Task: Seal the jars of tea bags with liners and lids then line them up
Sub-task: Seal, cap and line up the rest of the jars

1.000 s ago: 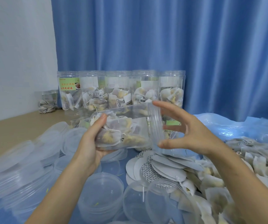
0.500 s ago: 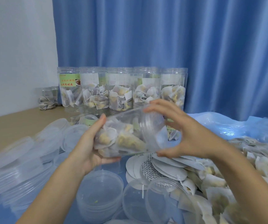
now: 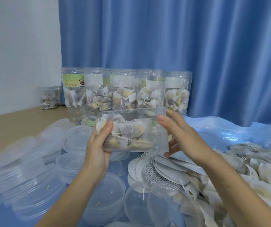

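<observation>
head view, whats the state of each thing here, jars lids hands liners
held jar: on its side, full of tea bags, lid on
left hand: grips the jar's base end
right hand: thumb and fingers round the lid
row of jars: upright, lidded, side by side by the curtain
loose lids: piled, unused
liners: fanned stack, flat
loose tea bags: heaped at right

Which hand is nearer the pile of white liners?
Right. The right hand is at the held jar's lid end, just above the liners; the left hand grips the jar's base, further left.
</observation>
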